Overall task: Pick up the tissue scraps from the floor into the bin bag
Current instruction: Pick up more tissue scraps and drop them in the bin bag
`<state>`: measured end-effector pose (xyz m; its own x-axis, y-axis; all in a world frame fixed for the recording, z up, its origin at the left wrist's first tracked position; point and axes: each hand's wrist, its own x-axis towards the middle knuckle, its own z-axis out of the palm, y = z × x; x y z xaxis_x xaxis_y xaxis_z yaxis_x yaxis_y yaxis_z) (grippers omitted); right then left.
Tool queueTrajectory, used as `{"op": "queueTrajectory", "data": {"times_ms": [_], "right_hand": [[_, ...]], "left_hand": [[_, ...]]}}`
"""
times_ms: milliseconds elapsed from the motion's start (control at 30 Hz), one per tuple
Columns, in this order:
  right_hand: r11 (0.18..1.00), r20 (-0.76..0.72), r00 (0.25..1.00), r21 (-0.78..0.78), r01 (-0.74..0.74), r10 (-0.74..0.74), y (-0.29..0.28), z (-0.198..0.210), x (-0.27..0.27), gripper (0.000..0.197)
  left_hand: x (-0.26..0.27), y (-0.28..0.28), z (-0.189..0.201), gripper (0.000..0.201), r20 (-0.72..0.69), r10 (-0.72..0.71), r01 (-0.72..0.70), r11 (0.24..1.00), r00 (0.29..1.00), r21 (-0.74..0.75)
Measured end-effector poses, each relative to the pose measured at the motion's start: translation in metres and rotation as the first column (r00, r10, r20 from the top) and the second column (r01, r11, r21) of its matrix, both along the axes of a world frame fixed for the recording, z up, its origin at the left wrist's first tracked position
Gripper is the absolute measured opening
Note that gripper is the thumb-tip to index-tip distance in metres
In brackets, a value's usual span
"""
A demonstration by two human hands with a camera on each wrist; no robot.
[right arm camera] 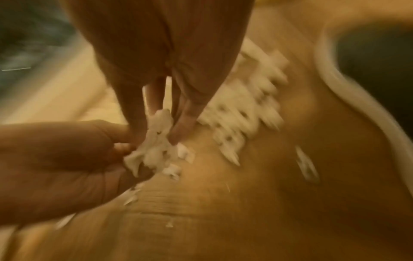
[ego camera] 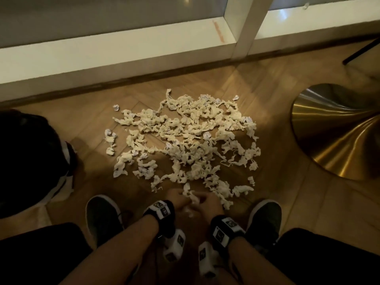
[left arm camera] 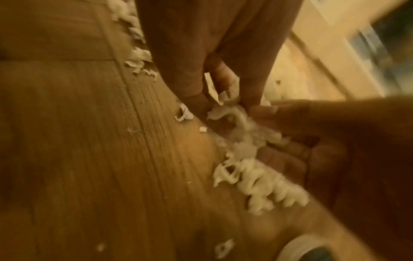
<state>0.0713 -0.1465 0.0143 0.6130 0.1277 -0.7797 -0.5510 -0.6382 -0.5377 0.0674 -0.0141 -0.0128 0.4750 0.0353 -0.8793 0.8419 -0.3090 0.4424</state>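
The wooden floor (ego camera: 277, 83) is carrying a wide heap of tissue scraps (ego camera: 185, 136), with the black bin bag (ego camera: 30, 157) lying well apart to the heap's left. At the heap's near edge, the left hand (ego camera: 174, 197) and right hand (ego camera: 209, 202) are meeting, each grip pinching one twisted scrap (right arm camera: 156, 141) between curled fingertips.

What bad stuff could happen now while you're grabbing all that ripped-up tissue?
1. Both hands, left hand and right hand, pinch one clump of tissue. It looks thin and shredded, so it may tear and shed crumbs like the tiny bits already on the floor.
2. The bin bag sits off to the left, so loose strands might drop on the way.
3. The shoes stand close to the pile and could tread on scraps.
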Motion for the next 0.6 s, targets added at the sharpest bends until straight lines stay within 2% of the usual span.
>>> {"op": "queueTrajectory", "data": {"times_ms": [67, 100, 133, 200, 267, 367, 467, 533, 600], "right_hand": [[0.985, 0.031, 0.986, 0.050, -0.163, 0.162, 0.009, 0.031, -0.001, 0.056], [0.962, 0.071, 0.960, 0.017, -0.273, 0.272, 0.012, 0.043, -0.004, 0.057], [0.928, 0.131, 0.918, -0.043, -0.371, 0.373, 0.014, 0.054, -0.009, 0.055], [0.875, 0.235, 0.843, -0.138, -0.463, 0.483, 0.016, 0.076, -0.018, 0.048], [0.854, 0.322, 0.791, -0.164, -0.494, 0.520, 0.017, 0.093, -0.027, 0.040], [0.878, 0.406, 0.781, -0.164, -0.449, 0.475, 0.018, 0.113, -0.041, 0.027], [0.963, 0.501, 0.831, -0.023, -0.267, 0.242, 0.017, 0.131, -0.054, 0.013], [0.974, 0.542, 0.821, 0.016, -0.225, 0.180, 0.019, 0.141, -0.061, 0.011], [0.979, 0.557, 0.820, 0.055, -0.197, 0.134, 0.025, 0.148, -0.070, 0.013]], "left_hand": [[-0.009, 0.007, 0.019, 0.008, -0.048, 0.047, -0.050, 0.996, 0.998, -0.076], [-0.018, 0.011, 0.020, 0.016, -0.073, 0.136, -0.145, 0.980, 0.988, -0.134], [-0.026, 0.013, 0.027, 0.015, -0.091, 0.249, -0.263, 0.940, 0.964, -0.216], [-0.038, 0.019, 0.028, 0.002, -0.077, 0.364, -0.372, 0.894, 0.928, -0.251], [-0.050, 0.015, 0.071, 0.008, -0.074, 0.466, -0.464, 0.828, 0.882, -0.315], [-0.065, 0.009, 0.108, 0.014, -0.068, 0.548, -0.524, 0.746, 0.834, -0.412], [-0.082, 0.004, 0.130, 0.024, -0.002, 0.579, -0.535, 0.752, 0.815, -0.384], [-0.095, -0.001, 0.138, 0.032, -0.017, 0.683, -0.617, 0.649, 0.730, -0.446], [-0.106, -0.005, 0.145, 0.038, -0.069, 0.774, -0.674, 0.500, 0.630, -0.543]]}}
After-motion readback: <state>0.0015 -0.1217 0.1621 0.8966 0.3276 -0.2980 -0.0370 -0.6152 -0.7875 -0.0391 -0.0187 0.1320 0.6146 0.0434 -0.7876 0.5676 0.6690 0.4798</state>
